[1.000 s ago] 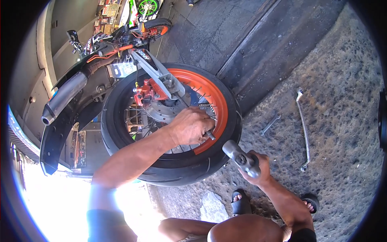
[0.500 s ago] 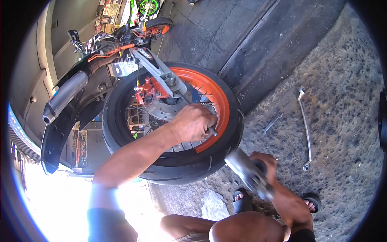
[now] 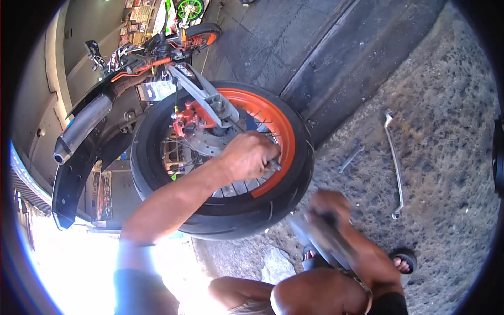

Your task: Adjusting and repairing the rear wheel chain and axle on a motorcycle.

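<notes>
My left hand (image 3: 251, 157) is closed on a metal bar (image 3: 273, 164) that reaches toward the axle end at the grey swingarm (image 3: 199, 92), over a wheel with an orange rim (image 3: 283, 136) and black tyre (image 3: 252, 220). A red brake caliper (image 3: 186, 121) and a perforated disc (image 3: 205, 142) lie partly behind my wrist. My right hand (image 3: 332, 209) grips a metal hammer (image 3: 331, 241), motion-blurred, low beside the tyre.
A long ring spanner (image 3: 394, 163) and a small spanner (image 3: 350, 159) lie on the rough concrete (image 3: 441, 173) to the right. The motorcycle's silver exhaust (image 3: 84, 131) extends left. Dark paving (image 3: 262, 42) is at the top. My sandalled foot (image 3: 403, 261) and knee show below.
The hammer has swung down and back from beside the tyre toward my body, with my right hand rising slightly. My left hand and bar have shifted slightly upward.
</notes>
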A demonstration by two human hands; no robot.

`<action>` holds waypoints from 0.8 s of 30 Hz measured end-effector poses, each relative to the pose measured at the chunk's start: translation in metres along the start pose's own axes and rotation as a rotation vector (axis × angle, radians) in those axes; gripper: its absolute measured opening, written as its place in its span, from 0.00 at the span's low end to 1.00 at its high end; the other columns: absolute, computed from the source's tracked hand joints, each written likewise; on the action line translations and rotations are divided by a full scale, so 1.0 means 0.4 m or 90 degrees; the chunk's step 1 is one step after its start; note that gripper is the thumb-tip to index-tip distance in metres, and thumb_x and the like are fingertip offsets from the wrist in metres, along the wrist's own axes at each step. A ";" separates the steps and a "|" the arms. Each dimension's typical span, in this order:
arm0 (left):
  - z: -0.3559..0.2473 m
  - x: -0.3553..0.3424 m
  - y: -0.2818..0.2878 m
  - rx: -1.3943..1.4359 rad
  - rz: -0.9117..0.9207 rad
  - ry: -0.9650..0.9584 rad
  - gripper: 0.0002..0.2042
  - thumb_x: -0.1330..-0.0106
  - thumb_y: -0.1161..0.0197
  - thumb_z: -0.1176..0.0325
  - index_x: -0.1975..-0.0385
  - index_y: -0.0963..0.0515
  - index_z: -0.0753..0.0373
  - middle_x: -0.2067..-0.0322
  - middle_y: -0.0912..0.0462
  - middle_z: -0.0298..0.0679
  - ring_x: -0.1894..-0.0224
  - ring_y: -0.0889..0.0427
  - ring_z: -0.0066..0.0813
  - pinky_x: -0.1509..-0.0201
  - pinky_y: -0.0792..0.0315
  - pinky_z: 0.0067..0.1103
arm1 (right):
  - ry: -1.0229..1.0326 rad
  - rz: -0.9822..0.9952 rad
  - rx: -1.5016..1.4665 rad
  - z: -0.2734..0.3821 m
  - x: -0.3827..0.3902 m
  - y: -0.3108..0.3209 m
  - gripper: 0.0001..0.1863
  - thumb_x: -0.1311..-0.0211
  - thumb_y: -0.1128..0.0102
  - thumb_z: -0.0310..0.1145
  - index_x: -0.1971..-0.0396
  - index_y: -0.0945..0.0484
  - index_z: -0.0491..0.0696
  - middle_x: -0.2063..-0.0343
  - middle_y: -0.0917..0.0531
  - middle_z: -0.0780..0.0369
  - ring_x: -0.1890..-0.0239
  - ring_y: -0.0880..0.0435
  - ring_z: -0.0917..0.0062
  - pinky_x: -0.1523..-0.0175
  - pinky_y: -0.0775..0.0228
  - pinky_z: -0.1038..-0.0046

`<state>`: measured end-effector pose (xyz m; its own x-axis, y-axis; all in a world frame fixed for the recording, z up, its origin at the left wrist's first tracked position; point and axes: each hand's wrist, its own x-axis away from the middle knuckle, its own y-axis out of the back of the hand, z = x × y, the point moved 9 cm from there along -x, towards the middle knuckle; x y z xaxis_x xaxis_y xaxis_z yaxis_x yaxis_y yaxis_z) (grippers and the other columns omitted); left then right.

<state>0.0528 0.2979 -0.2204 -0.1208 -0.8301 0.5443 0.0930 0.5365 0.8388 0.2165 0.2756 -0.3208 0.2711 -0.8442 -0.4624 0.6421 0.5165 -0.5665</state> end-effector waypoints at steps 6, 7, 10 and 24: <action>0.003 -0.026 0.018 -0.003 -0.007 0.004 0.08 0.55 0.32 0.74 0.77 0.26 0.62 0.79 0.21 0.45 0.72 0.19 0.50 0.66 0.26 0.41 | -0.327 -0.003 0.188 -0.132 0.056 0.023 0.12 0.57 0.27 0.29 0.70 0.19 0.46 0.75 0.14 0.58 0.73 0.13 0.68 0.65 0.23 0.68; 0.005 -0.023 0.012 -0.011 0.011 0.027 0.09 0.55 0.31 0.74 0.78 0.27 0.62 0.79 0.22 0.45 0.71 0.19 0.50 0.66 0.26 0.40 | -0.320 -0.006 0.194 -0.122 0.075 0.049 0.11 0.56 0.27 0.29 0.71 0.19 0.46 0.76 0.15 0.59 0.74 0.13 0.68 0.66 0.24 0.69; -0.009 -0.014 -0.005 -0.041 0.044 0.026 0.10 0.58 0.31 0.73 0.79 0.27 0.62 0.79 0.22 0.44 0.70 0.19 0.49 0.66 0.25 0.40 | -0.278 0.043 0.330 -0.116 0.107 0.069 0.11 0.57 0.27 0.28 0.75 0.22 0.44 0.79 0.16 0.56 0.77 0.14 0.67 0.70 0.25 0.69; 0.004 -0.030 -0.008 -0.077 0.021 -0.023 0.10 0.60 0.32 0.73 0.80 0.29 0.62 0.80 0.23 0.43 0.72 0.21 0.50 0.67 0.26 0.41 | -0.275 0.084 0.206 -0.113 0.018 0.008 0.04 0.49 0.34 0.22 0.78 0.21 0.45 0.81 0.17 0.54 0.82 0.17 0.64 0.78 0.28 0.68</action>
<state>0.0525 0.3064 -0.2297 -0.1514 -0.8047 0.5740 0.2153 0.5399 0.8137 0.1880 0.2777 -0.3568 0.5901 -0.7924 -0.1544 0.7519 0.6091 -0.2523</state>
